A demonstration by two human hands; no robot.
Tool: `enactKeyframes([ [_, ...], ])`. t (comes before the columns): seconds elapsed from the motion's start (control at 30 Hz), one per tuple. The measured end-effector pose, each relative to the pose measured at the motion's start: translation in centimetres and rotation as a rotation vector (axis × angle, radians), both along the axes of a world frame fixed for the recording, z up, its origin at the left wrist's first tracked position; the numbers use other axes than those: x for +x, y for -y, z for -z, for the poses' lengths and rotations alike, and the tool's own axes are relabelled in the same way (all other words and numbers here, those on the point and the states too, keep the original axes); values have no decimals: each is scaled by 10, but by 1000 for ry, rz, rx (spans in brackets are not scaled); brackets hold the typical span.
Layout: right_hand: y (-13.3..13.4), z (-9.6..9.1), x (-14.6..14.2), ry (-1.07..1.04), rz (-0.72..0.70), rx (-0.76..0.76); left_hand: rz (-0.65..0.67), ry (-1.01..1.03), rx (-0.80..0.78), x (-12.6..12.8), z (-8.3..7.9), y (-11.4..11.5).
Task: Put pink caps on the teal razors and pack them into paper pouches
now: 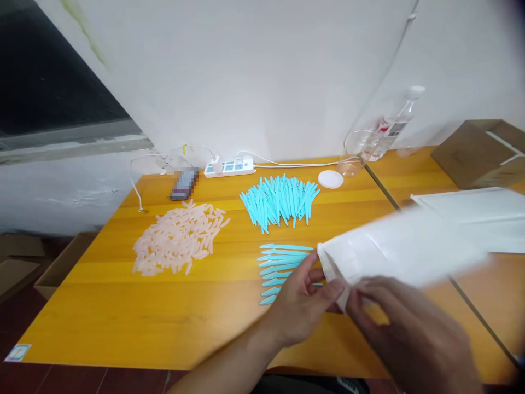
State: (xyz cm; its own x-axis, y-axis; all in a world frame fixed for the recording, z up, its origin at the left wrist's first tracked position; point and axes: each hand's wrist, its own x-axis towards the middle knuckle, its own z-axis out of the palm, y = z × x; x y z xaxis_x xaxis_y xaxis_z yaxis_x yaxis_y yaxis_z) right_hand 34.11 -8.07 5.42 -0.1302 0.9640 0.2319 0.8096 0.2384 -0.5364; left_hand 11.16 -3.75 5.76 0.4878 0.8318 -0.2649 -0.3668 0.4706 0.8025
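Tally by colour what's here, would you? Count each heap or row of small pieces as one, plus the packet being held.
Blue: 2, a blue heap and a blue row
Pink: 1, a pink heap
White: 1, the white packet in the hands
Total: 4

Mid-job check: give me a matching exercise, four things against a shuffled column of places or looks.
1. Bag
2. Pink pieces
3. Power strip
4. Bottle

A. Clear, with a white cap
B. Loose pile, left of the blue sticks
C. Held by the left hand and right hand
D. White, with a plug in it

Pairs: 1-C, 2-B, 3-D, 4-A
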Motion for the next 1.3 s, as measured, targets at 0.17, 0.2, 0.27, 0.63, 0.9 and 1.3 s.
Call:
enactKeyframes([
  [0.17, 30, 19, -60, 193, -106, 243, -11, -124, 128, 10, 11, 11],
  [0.2, 26, 20, -58, 228, -119, 248, 25, -120, 140, 8, 11, 10],
  [0.27, 13, 21, -51, 267, -173, 225, 102, -173, 178, 2, 11, 4],
  [0.63, -30, 19, -47, 116, -203, 180, 157, -865, 590, 2, -16, -37],
  [0.9, -72, 15, -3, 68, -34, 1, 400, -1216, 959, -28, -5, -116],
  [1.3, -78, 9, 3, 17, -75, 3, 353, -1282, 1086, -31, -2, -121],
])
